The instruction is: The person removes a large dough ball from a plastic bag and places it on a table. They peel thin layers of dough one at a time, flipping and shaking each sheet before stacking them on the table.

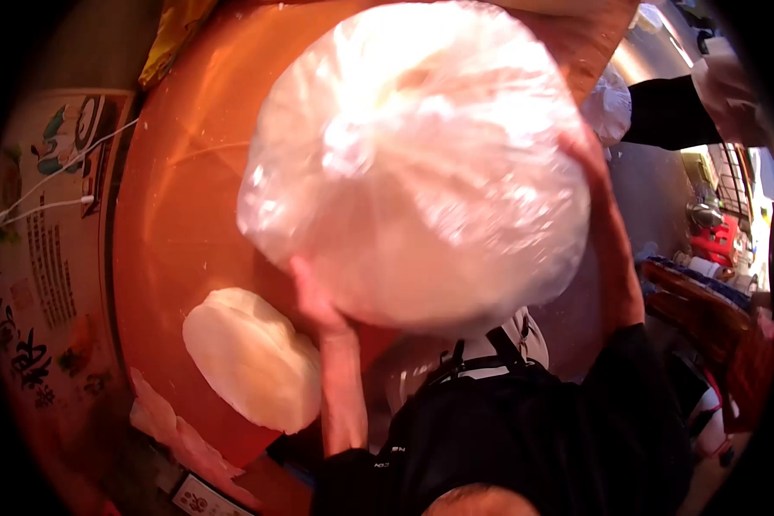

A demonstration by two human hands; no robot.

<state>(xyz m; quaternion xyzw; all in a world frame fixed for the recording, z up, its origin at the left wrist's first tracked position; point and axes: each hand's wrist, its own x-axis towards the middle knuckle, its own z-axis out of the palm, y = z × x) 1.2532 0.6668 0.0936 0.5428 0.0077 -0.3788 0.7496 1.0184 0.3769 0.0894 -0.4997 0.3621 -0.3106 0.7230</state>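
A large, full clear plastic bag (pixel 439 189), gathered at its top, is held up over the orange table. Its round contents look pale, but glare and the shiny film hide what they are. My left hand (pixel 316 297) grips the bag's lower left side, with the thumb showing and the other fingers hidden beneath. Against the right side presses my right hand (pixel 586 159), partly blurred. Just left of my left forearm, a thick, pale, oval stack of what looks like flat dough rounds or flatbreads (pixel 254 359) lies uncovered on the table.
The orange tabletop (pixel 181 215) extends around the bag. At left stands a printed board (pixel 56 258) with a white cable (pixel 43 206) across it. Another person's dark sleeve (pixel 671 112) is at upper right, near a small plastic bag (pixel 609 107). A red stool (pixel 715 241) stands farther right.
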